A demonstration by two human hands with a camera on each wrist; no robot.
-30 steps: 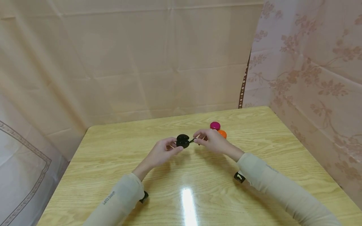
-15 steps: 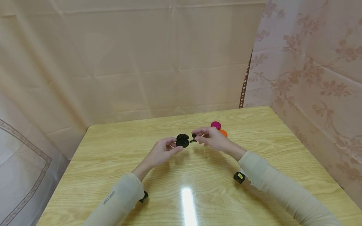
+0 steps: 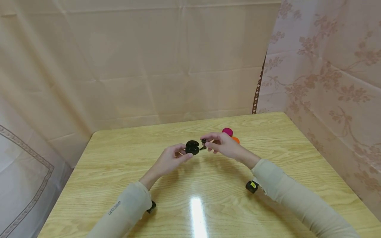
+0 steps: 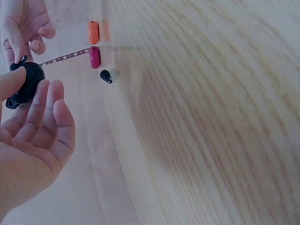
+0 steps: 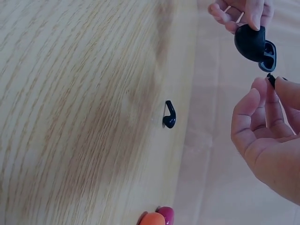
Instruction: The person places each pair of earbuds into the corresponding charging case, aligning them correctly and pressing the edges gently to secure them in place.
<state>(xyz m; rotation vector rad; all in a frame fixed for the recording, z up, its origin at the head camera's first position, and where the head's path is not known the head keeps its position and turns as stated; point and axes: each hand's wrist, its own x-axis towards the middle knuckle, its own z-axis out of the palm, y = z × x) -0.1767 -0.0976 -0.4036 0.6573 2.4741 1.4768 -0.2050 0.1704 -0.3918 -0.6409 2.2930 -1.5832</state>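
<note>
My left hand [image 3: 172,159] holds a black earbud case [image 3: 192,151] with its lid up, thumb on the near side. In the right wrist view the two-welled inside of the case [image 5: 268,57] faces my right hand [image 5: 269,131]. Thumb and fingertips of that hand pinch a black earbud [image 5: 271,80], its stem end pointing at the case, a small gap between them. In the head view the earbud [image 3: 203,141] shows its round head at the fingertips. A second black earbud [image 5: 169,116] lies on the table, hidden behind the right hand in the head view.
A magenta round case [image 3: 227,132] and an orange one [image 3: 235,139] lie together on the wooden table [image 3: 119,155], just beyond my right hand. Beige cloth [image 3: 134,66] hangs behind the table, flowered cloth [image 3: 336,82] on the right.
My right hand has lifted slightly and turned the earbud, so more of its round head shows. The left hand and the case have stayed nearly still.
</note>
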